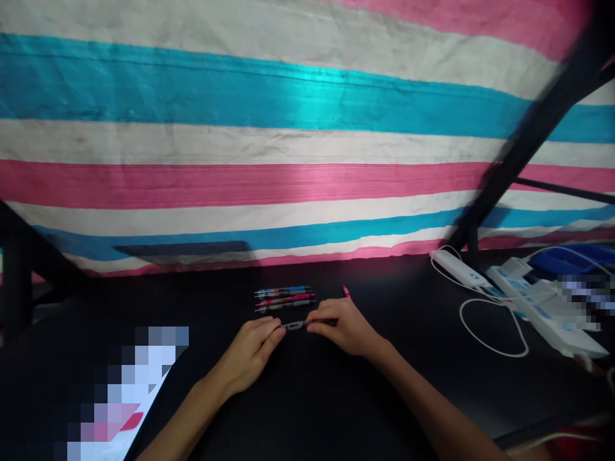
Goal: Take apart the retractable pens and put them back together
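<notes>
Both my hands rest on a black table (336,397) and grip one dark pen (300,324) between them. My left hand (250,351) pinches its left end, fingers closed. My right hand (346,328) pinches the right end, fingers closed; a red pen tip (346,292) sticks up just behind this hand. Just beyond the held pen lie several pens (285,298) side by side, with blue, red and dark barrels.
A striped pink, blue and white cloth (288,160) hangs behind the table. At the right lie a white power strip (459,269), a looping white cable (494,320) and white boxes (538,307). A dark slanted bar (528,134) crosses the right side. Papers (125,397) lie at the lower left.
</notes>
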Available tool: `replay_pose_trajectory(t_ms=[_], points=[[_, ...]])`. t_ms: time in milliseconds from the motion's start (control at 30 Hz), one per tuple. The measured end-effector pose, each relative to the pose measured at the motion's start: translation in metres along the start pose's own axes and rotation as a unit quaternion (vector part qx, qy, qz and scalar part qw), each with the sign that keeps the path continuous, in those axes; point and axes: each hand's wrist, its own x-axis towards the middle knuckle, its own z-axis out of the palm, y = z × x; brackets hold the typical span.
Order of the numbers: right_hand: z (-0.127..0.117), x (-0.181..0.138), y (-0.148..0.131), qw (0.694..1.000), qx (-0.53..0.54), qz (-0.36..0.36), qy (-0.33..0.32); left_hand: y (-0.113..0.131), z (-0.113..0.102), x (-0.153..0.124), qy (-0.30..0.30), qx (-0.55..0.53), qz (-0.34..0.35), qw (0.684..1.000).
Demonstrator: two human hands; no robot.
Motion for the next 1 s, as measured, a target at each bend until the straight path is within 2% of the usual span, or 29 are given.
replay_pose_trajectory(t_ms=[100, 167, 233, 367, 467, 700, 900, 1000], points=[[0.003, 0.0, 0.001, 0.998, -0.027, -0.028, 0.039, 0.001, 0.002, 0.002, -0.008, -0.057, -0.035, 0.998], [0.003, -0.001, 0.002, 0.997, -0.027, -0.021, 0.066, 0.001, 0.0, 0.003, -0.013, -0.097, -0.053, 0.994], [0.001, -0.003, 0.003, 0.996, -0.007, 0.022, 0.085, 0.001, -0.003, 0.004, -0.013, -0.13, -0.066, 0.989], [-0.008, -0.005, 0.007, 0.984, 0.074, 0.149, 0.07, -0.003, -0.011, 0.005, 0.008, -0.151, -0.08, 0.985], [-0.011, -0.005, 0.01, 0.969, 0.151, 0.187, 0.06, -0.005, -0.015, 0.005, 0.016, -0.155, -0.089, 0.984], [-0.006, -0.004, 0.007, 0.913, 0.356, 0.177, 0.09, -0.008, -0.016, 0.003, 0.033, -0.184, -0.103, 0.977], [-0.004, -0.005, 0.006, 0.901, 0.355, 0.234, 0.085, -0.012, -0.014, 0.004, 0.025, -0.192, -0.101, 0.976], [-0.005, -0.006, 0.007, 0.879, 0.411, 0.219, 0.102, -0.012, -0.014, 0.004, 0.029, -0.193, -0.105, 0.975]])
